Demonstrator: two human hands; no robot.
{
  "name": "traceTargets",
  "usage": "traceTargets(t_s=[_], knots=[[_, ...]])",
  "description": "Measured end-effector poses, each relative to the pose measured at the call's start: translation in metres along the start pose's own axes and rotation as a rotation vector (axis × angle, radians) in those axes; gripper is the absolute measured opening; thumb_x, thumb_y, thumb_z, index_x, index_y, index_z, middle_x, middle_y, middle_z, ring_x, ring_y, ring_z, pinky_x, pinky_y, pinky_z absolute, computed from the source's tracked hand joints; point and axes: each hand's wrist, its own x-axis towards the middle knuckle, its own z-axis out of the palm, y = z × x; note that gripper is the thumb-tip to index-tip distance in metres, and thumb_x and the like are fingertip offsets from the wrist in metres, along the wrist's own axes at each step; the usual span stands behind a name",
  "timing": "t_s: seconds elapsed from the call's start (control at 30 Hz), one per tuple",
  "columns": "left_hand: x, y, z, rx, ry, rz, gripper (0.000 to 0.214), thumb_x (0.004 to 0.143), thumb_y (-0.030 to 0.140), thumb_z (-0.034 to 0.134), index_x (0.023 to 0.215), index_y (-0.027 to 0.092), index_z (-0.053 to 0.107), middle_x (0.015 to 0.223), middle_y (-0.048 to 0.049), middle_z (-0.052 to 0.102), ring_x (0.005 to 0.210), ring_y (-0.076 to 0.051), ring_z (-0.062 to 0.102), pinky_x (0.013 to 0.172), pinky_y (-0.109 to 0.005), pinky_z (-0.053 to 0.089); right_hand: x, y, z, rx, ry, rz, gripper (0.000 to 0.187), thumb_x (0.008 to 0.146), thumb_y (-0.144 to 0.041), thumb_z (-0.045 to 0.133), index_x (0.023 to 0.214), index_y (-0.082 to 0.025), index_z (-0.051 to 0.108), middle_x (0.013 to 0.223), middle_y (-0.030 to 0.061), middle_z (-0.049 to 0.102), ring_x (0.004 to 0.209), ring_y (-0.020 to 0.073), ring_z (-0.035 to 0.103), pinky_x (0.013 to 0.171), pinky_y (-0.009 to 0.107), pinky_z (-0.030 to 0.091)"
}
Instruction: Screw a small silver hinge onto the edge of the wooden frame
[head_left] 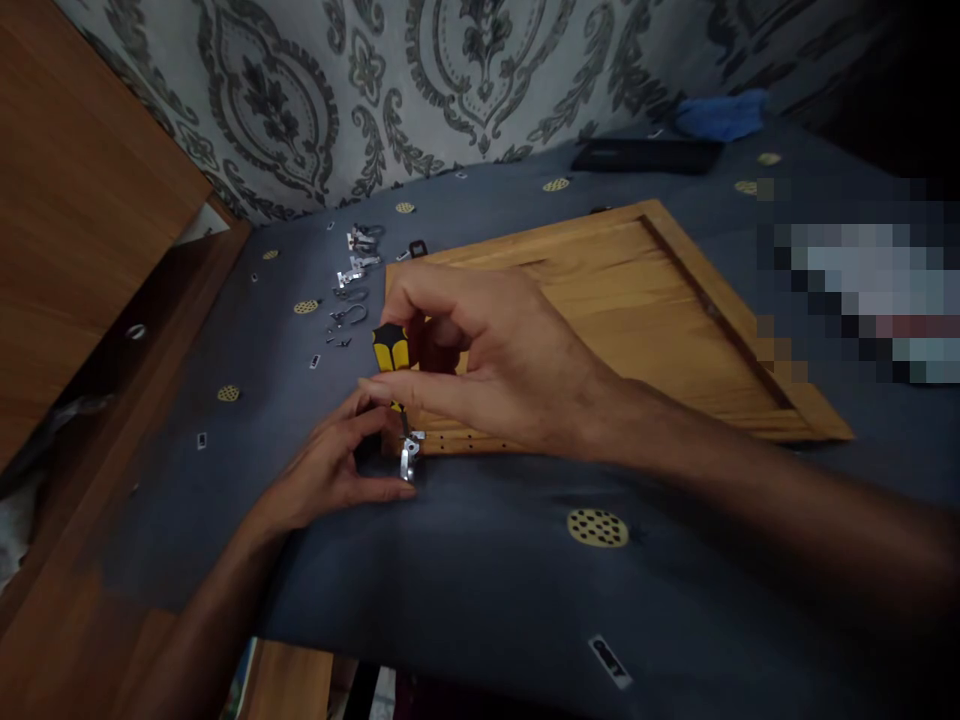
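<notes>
A screwdriver with a yellow and black handle (391, 350) is in my right hand (502, 370), the fingers and thumb closed round the handle. Its shaft points down at a metal cabinet hinge (409, 456) on the near left corner of a framed wooden door panel (600, 300). My left hand (337, 460) curls about that corner, its thumb against the lower end of the hinge and its forefinger close to the shaft. Small dark holes run along the panel's near edge. The screwdriver's tip is too small to make out.
More metal hinges and small screws (360, 262) lie on the patterned blue cloth (480, 580) left of the panel. Toward the back are a flat black object (646, 155) and a blue cloth (721, 115). Wooden furniture (97, 200) stands at the left.
</notes>
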Motion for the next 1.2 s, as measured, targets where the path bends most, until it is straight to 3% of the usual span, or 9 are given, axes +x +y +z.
traceTargets(t_s=[0.13, 0.4, 0.77, 1.2], knots=[[0.001, 0.002, -0.001, -0.021, 0.006, 0.008, 0.037, 0.081, 0.052, 0.085, 0.1, 0.024, 0.072, 0.11, -0.0041, 0.066, 0.108, -0.026, 0.061, 0.099, -0.043, 0.053, -0.001, 0.001, 0.0, 0.03, -0.022, -0.017, 0.032, 0.091, -0.028, 0.071, 0.082, -0.023, 0.041, 0.072, -0.007, 0.046, 0.065, 0.009, 0.046, 0.059, 0.022, 0.039], [0.0, 0.001, -0.001, -0.023, 0.004, 0.048, 0.035, 0.082, 0.05, 0.086, 0.095, 0.022, 0.069, 0.104, -0.003, 0.064, 0.102, -0.024, 0.061, 0.092, -0.037, 0.053, -0.002, 0.001, 0.001, 0.043, -0.01, 0.035, 0.032, 0.089, -0.026, 0.074, 0.084, -0.023, 0.042, 0.072, -0.0068, 0.047, 0.065, 0.01, 0.045, 0.058, 0.023, 0.038], [0.001, 0.002, -0.001, -0.022, -0.005, 0.031, 0.036, 0.081, 0.052, 0.086, 0.094, 0.023, 0.068, 0.113, -0.0042, 0.065, 0.108, -0.026, 0.061, 0.098, -0.04, 0.052, -0.003, -0.004, -0.002, -0.108, -0.027, -0.016, 0.03, 0.093, -0.025, 0.07, 0.086, -0.023, 0.041, 0.075, -0.0063, 0.05, 0.066, 0.0109, 0.045, 0.066, 0.026, 0.038], [0.003, 0.004, -0.003, -0.056, -0.037, 0.045, 0.032, 0.086, 0.045, 0.084, 0.101, 0.023, 0.067, 0.111, -0.0043, 0.061, 0.105, -0.024, 0.059, 0.09, -0.035, 0.05, -0.001, -0.007, -0.014, -0.208, -0.063, -0.007, 0.025, 0.094, -0.022, 0.067, 0.086, -0.023, 0.043, 0.074, -0.0061, 0.052, 0.068, 0.011, 0.049, 0.066, 0.026, 0.037]])
